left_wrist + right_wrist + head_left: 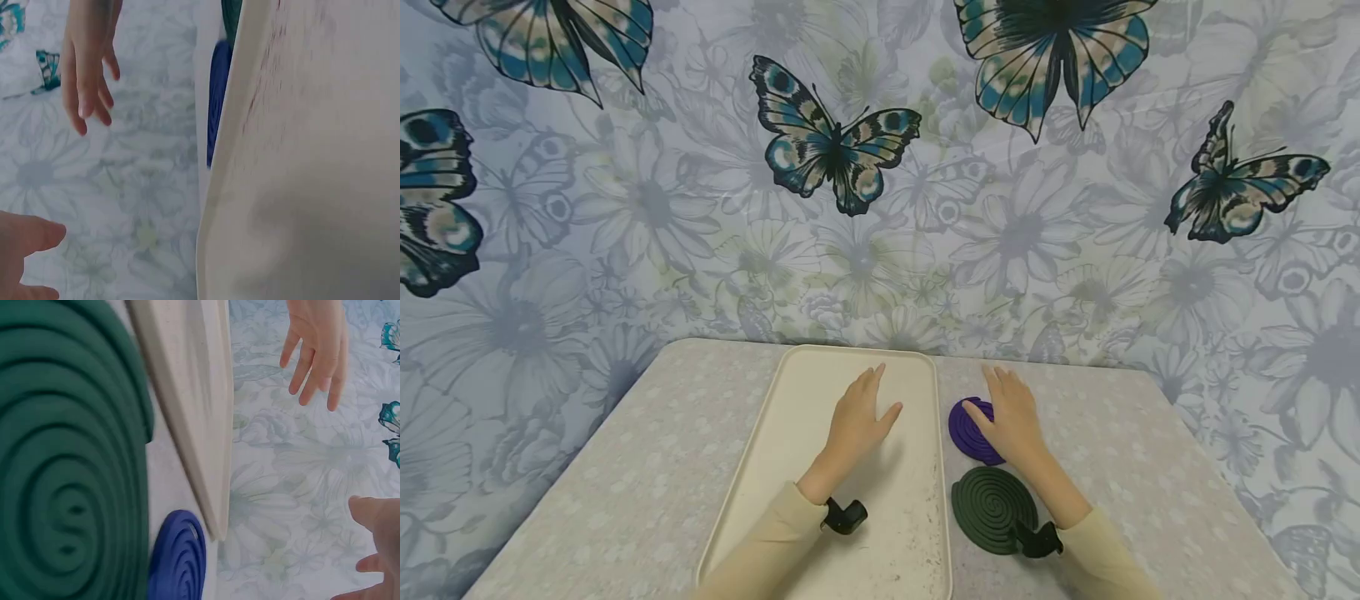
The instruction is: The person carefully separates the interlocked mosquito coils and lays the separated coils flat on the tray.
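Note:
My left hand (853, 417) hovers above the cream tray (820, 375), fingers extended and thumb spread, holding nothing. To the right of the tray, my right hand (1013, 421) is held over the table with its fingers stretched out and nothing in it. Partly behind that hand in the head view lies a purple spiral coil (964, 429), flat and round. Nearer the front is a larger dark green spiral coil (988, 508), partly covered by the right wrist's camera. In the right wrist view the green coil (69, 487) and the purple coil (181, 556) lie beside the tray's edge.
The table (647, 450) has a pale patterned cover and meets a butterfly-print backdrop (865, 275) at the back. Small dark marks (917, 517) speckle the tray's front right part. A black camera (846, 517) is strapped on the left wrist.

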`<state>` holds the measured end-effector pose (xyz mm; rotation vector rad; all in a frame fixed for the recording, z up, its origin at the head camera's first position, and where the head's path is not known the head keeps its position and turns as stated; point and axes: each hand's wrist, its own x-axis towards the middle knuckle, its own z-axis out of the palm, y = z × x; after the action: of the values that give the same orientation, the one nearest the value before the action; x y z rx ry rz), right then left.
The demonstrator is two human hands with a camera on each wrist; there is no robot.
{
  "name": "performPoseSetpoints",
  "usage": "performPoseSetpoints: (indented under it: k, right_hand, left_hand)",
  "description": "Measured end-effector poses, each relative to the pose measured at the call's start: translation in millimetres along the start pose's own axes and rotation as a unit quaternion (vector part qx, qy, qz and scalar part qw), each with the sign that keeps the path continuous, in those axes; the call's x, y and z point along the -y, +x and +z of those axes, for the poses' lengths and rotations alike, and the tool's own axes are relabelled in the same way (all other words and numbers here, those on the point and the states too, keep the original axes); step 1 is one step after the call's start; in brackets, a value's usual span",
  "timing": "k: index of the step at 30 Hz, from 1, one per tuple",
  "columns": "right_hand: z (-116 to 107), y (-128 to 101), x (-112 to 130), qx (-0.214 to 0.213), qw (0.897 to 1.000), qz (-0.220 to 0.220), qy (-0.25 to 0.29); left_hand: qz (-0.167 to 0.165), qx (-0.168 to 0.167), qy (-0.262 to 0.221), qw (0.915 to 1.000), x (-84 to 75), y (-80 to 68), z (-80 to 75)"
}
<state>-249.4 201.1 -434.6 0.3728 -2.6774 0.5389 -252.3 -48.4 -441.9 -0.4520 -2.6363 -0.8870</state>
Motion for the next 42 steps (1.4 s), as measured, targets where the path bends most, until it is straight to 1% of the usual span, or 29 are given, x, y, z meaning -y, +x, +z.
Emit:
performPoseSetpoints:
  k: [3, 7, 10, 13, 15, 17, 19, 20, 22, 25, 30, 32, 35, 39, 42]
  right_hand:
    - [-1.4, -8.9, -6.0, -0.012, 1.0, 0.0, 0.024]
    - [-4.6, -25.1, -13.7, -0.014, 0.997, 0.012, 0.078]
    - [-6.8, -39.6, -19.8, -0.005, 0.991, 0.031, 0.127]
    - [-6.5, -53.8, -25.8, -0.006, 0.984, 0.047, 0.171]
    - [-4.5, -62.7, -29.9, -0.016, 0.981, 0.051, 0.186]
    - [-2.3, -70.6, -32.7, -0.026, 0.979, 0.052, 0.194]
    - [-0.2, -78.3, -35.1, -0.026, 0.978, 0.056, 0.202]
    - [0.8, -81.9, -36.3, -0.023, 0.976, 0.058, 0.207]
    - [2.1, -87.9, -37.7, -0.013, 0.974, 0.069, 0.216]
    - [3.8, -94.3, -39.8, 0.007, 0.97, 0.096, 0.224]
    - [5.5, -100.6, -40.2, 0.036, 0.965, 0.147, 0.212]
    - [6.1, -102.3, -39.7, 0.042, 0.964, 0.164, 0.206]
    - [6.7, -104.3, -39.0, 0.039, 0.963, 0.173, 0.204]
    - [9.0, -105.6, -38.8, 0.022, 0.962, 0.165, 0.217]
    - [10.0, -106.0, -38.9, 0.016, 0.96, 0.161, 0.23]
  left_hand:
    - [-0.012, -0.001, -0.052, 0.9986, -10.6, -6.4, 5.5]
    - [-0.041, 0.016, -0.114, 0.9925, -26.4, -16.4, 14.4]
    - [-0.057, 0.037, -0.158, 0.985, -38.5, -25.9, 22.5]
    - [-0.06, 0.063, -0.199, 0.9761, -48.9, -35.4, 31.7]
    - [-0.06, 0.084, -0.221, 0.9699, -54.7, -41.9, 37.8]
    - [-0.058, 0.104, -0.249, 0.9611, -60.3, -48.5, 42.7]
    - [-0.053, 0.121, -0.27, 0.9538, -64.6, -55.4, 47.5]
    - [-0.046, 0.128, -0.273, 0.9522, -66.5, -58.8, 49.3]
    - [-0.035, 0.143, -0.275, 0.9502, -69.6, -64.5, 52.4]
    - [-0.013, 0.166, -0.256, 0.9522, -72.1, -70.1, 56.1]
    - [0.018, 0.215, -0.226, 0.9498, -71.7, -72.8, 61.7]
    - [0.029, 0.227, -0.21, 0.9507, -70.4, -73.1, 64.4]
    - [0.047, 0.226, -0.172, 0.9576, -68.7, -72.7, 68.1]
    - [0.092, 0.205, -0.111, 0.968, -67.1, -72.5, 68.0]
    - [0.117, 0.195, -0.074, 0.971, -66.2, -72.1, 66.5]
